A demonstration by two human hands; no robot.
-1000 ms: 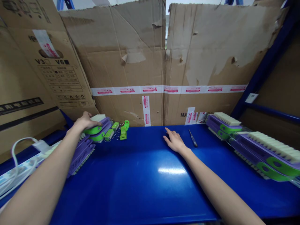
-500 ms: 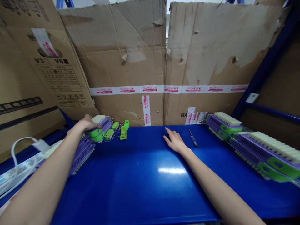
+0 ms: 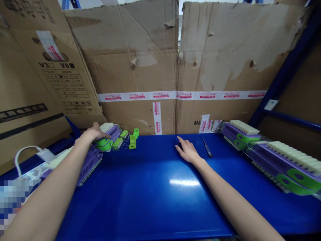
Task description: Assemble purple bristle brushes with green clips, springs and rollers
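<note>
At the left, my left hand (image 3: 93, 132) is closed over the end of a purple-and-green brush-like piece (image 3: 114, 132) with a cream ribbed block on top. Its index finger lies along the green end, while the other fingers are partly hidden. Below it, another purple piece (image 3: 90, 164) lies partly behind my forearm. My right hand (image 3: 187, 150) rests palm down on the blue tabletop (image 3: 140, 194), fingers apart and holding nothing. A screwdriver (image 3: 207, 149) lies just to its right.
Beside the left stack are small green-and-clear parts (image 3: 117, 144), scattered screws (image 3: 126, 140) and green brackets (image 3: 132, 142). More purple-and-green pieces (image 3: 241, 134) are stacked at the right. Cardboard (image 3: 135, 73) walls the back. A white cable and plug (image 3: 46, 154) lie at the left.
The whole view has shifted very slightly. My left hand stays on the same purple-and-green piece, and my right hand stays put on the tabletop.
</note>
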